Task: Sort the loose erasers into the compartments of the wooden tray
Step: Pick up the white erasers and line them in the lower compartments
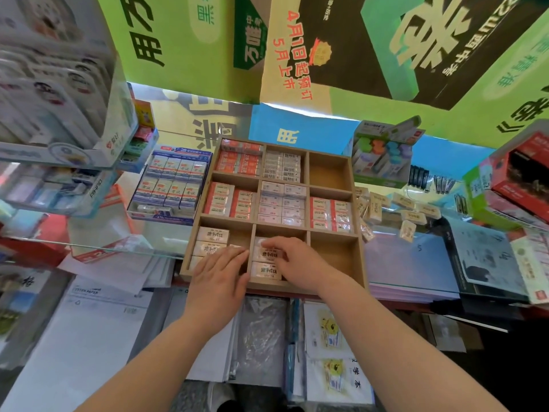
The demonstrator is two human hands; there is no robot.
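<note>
The wooden tray (pixel 335 254) sits on the counter (pixel 416 263) at centre frame; the left grip (pixel 218 272), fingers straight and relaxed, rests flat over the stacked erasers (pixel 212 234) in the tray's lower-left compartment. Just to its right, the right grip (pixel 292 260) curls its fingers round an eraser (pixel 267 253) in the lower-middle compartment, touching a second one below it. The loose erasers (pixel 411 217) lie scattered on the counter beside the tray's right wall, right of centre

The left hand (pixel 218 275) hides the front of the tray's (pixel 361 257) near-left compartment, the right hand (pixel 297 260) covers part of an eraser (pixel 269 253), and the far-left boxes (pixel 53 93) are blurred.
</note>
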